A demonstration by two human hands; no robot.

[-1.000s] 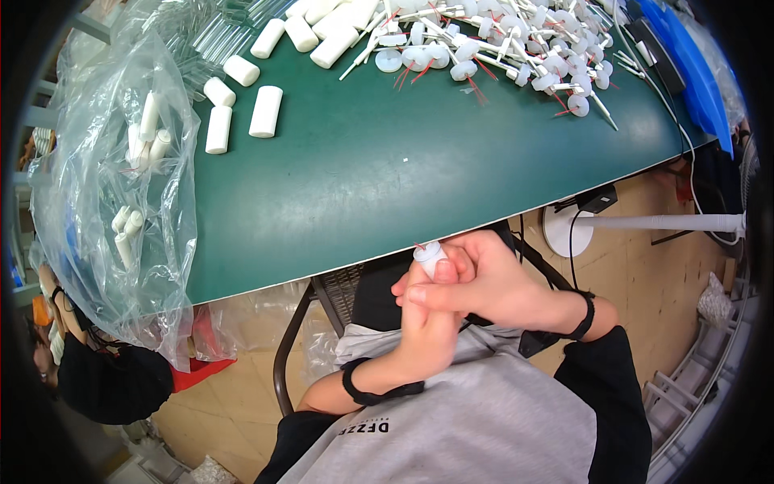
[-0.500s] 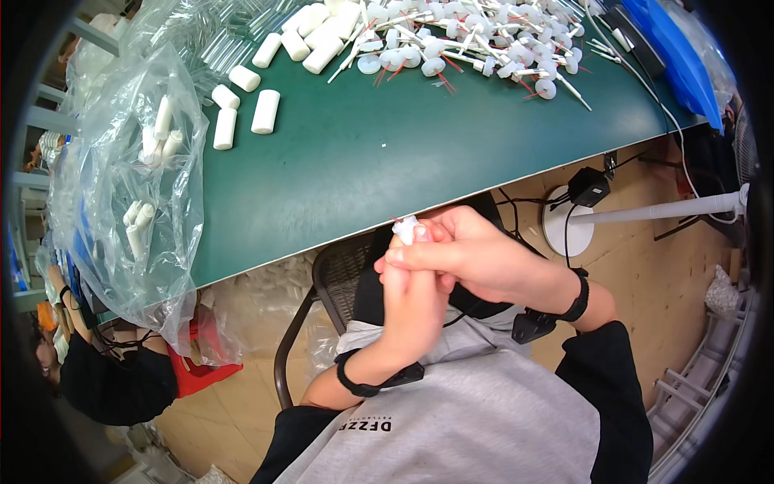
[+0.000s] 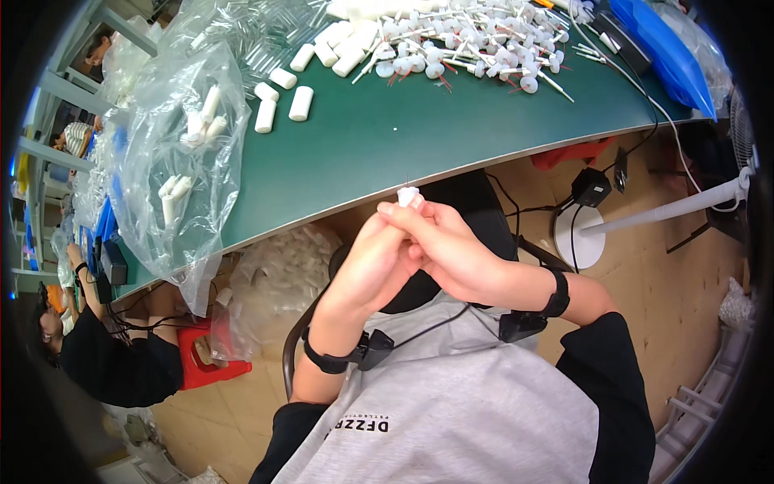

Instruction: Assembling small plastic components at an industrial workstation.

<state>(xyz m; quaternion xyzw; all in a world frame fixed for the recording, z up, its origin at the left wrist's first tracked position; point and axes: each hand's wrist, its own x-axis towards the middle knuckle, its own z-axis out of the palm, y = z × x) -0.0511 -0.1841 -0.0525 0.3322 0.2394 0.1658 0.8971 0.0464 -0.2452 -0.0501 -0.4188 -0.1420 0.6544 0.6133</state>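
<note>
My left hand point(image 3: 367, 262) and my right hand point(image 3: 459, 252) come together just in front of the table's near edge. Between their fingertips they pinch a small white plastic part point(image 3: 409, 196), with only its top showing above the fingers. A thin dark line, like a wire, stands up from it. The rest of the part is hidden by both hands, and the right thumb lies across toward the left fingers. Beyond the hands, on the green table point(image 3: 347, 169), lies a heap of white stems with translucent discs and red wires point(image 3: 484, 48).
White cylinders point(image 3: 301, 103) are scattered at the far left. Beside them, a clear plastic bag point(image 3: 218, 169) with white pieces hangs over the edge. A white stand pole point(image 3: 661, 208) and cables are at right. Another person's arm point(image 3: 85, 278) shows at far left, near a red stool point(image 3: 214, 355).
My joined hands have risen slightly, still holding the white part. The left hand has turned, showing more of its side. The whole view has shifted, moving the table's things rightward at the left.
</note>
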